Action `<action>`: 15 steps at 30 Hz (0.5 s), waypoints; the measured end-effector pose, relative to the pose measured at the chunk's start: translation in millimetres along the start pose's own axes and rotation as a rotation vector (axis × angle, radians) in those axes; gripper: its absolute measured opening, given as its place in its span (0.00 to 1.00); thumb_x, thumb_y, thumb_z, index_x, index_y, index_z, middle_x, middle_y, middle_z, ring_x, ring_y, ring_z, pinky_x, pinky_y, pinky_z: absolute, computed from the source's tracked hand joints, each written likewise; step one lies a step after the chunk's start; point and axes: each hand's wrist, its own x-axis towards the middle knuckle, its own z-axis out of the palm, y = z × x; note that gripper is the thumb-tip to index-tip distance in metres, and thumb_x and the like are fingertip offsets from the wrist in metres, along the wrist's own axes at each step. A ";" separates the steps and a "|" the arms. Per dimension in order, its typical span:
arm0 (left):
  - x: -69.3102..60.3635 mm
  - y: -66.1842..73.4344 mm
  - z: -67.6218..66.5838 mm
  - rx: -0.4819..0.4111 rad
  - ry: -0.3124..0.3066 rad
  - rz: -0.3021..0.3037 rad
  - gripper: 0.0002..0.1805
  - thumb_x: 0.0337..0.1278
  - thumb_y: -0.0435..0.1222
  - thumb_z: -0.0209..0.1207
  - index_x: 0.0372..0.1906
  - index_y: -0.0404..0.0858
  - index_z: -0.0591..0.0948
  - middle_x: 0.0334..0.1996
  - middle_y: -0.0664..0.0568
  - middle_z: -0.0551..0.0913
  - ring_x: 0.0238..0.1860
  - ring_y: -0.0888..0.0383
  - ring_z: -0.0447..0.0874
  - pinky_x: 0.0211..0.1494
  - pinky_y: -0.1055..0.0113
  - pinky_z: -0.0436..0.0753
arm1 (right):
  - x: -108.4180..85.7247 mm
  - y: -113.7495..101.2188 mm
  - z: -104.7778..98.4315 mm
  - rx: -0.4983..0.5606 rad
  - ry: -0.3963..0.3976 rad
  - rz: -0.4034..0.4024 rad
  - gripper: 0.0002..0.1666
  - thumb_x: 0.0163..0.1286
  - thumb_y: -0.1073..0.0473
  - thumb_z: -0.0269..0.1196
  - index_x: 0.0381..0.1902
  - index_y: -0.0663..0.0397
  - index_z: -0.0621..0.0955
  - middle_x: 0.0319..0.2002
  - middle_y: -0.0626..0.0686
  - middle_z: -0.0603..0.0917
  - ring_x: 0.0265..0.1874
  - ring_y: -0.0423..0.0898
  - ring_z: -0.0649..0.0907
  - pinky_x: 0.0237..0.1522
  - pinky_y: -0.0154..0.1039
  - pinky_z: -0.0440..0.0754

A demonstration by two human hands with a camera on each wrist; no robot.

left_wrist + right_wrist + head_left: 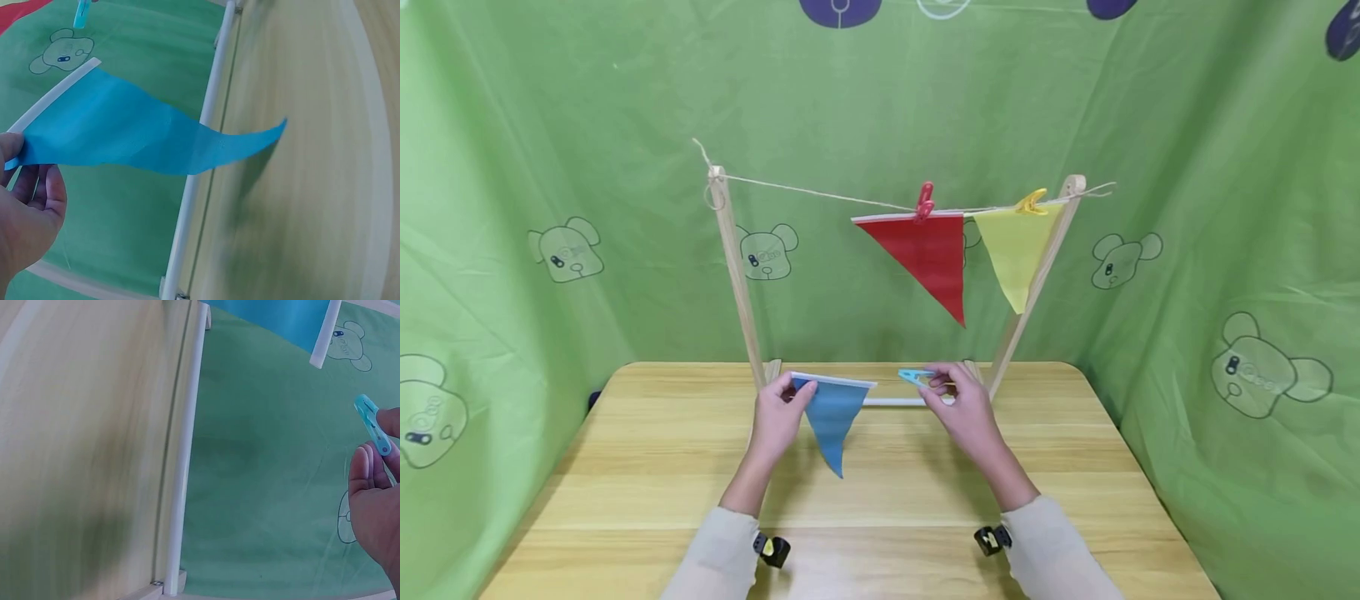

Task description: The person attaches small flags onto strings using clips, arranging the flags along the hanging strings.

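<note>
My left hand point(780, 414) pinches a blue triangular flag point(835, 410) by the left end of its white top edge, and the flag's tip hangs down above the table. Opposite it, my right hand point(958, 404) holds a light-blue clothespin point(913, 377) between thumb and fingers, a short gap from the flag. Above both hands runs a string point(820, 192). On it hang a red flag point(934, 250), held by a red clothespin point(925, 202), and a yellow flag point(1017, 254), held by a yellow clothespin point(1032, 201).
Two wooden posts, the left one point(736, 275) and the right one point(1037, 283), carry the string's ends. A white bar point(895, 402) joins them low down at the back of the wooden table point(880, 517). Green cloth point(850, 108) surrounds the table at the back and sides.
</note>
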 end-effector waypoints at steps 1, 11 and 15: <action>0.3 1.0 0.3 -0.008 0.006 -0.001 0.07 0.67 0.33 0.66 0.40 0.31 0.85 0.32 0.42 0.83 0.33 0.58 0.77 0.35 0.73 0.80 | 0.6 -1.2 0.2 0.003 -0.001 -0.003 0.20 0.64 0.69 0.72 0.54 0.63 0.82 0.45 0.62 0.83 0.43 0.49 0.82 0.47 0.28 0.84; 6.0 15.3 4.9 -0.070 0.051 0.001 0.08 0.66 0.33 0.67 0.41 0.30 0.85 0.34 0.46 0.81 0.33 0.60 0.77 0.34 0.74 0.81 | 9.7 -16.8 1.0 0.005 -0.008 -0.047 0.19 0.65 0.67 0.73 0.54 0.60 0.83 0.45 0.59 0.82 0.44 0.49 0.83 0.49 0.35 0.86; 8.8 19.3 5.3 -0.097 0.071 0.017 0.07 0.65 0.31 0.67 0.41 0.29 0.84 0.36 0.46 0.80 0.34 0.62 0.78 0.37 0.75 0.82 | 15.4 -21.6 -0.5 -0.022 -0.017 -0.084 0.19 0.64 0.68 0.73 0.53 0.61 0.83 0.44 0.59 0.83 0.42 0.49 0.84 0.48 0.35 0.87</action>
